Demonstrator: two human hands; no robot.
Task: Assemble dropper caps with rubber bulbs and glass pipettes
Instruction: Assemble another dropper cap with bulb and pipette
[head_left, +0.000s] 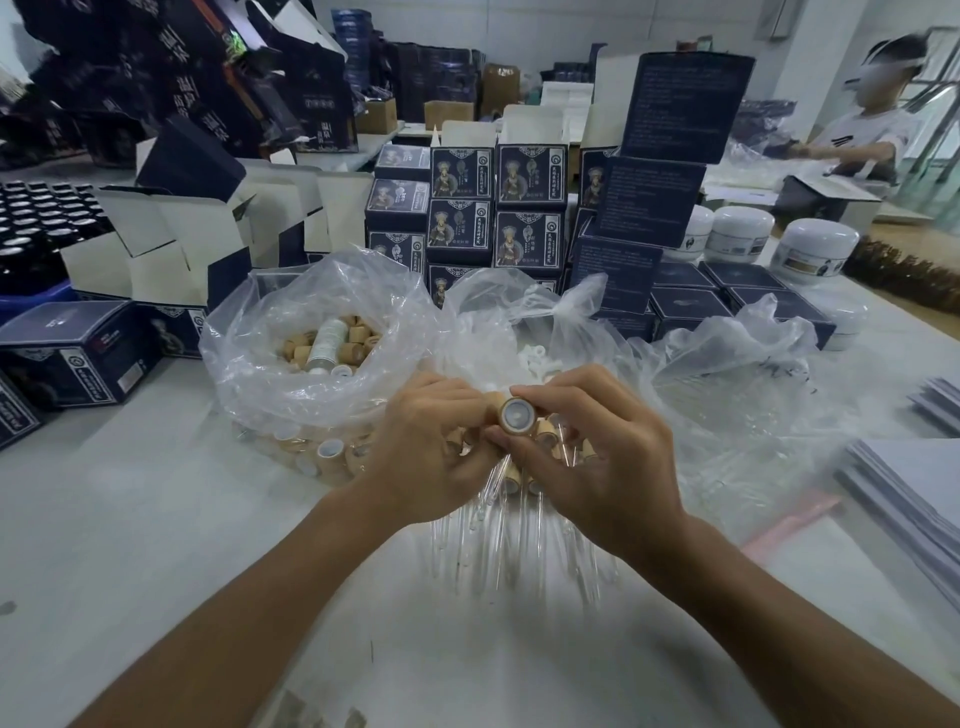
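One cap (518, 415) is pinched by both hands' fingers (524, 448); behind it, many loose caps (332, 340) remain bagged, so much is judged left.

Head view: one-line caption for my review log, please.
Both hands, left hand and right hand, hold a tan dropper cap above assembled droppers, beside a plastic bag of caps.

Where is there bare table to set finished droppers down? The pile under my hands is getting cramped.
Bare table lies near left, bordered by the bag of caps, the dark boxes and your left forearm. A smaller bare patch lies near right, between your right forearm and the paper stack. Crowded: glass pipettes between your forearms, bags and boxes behind.
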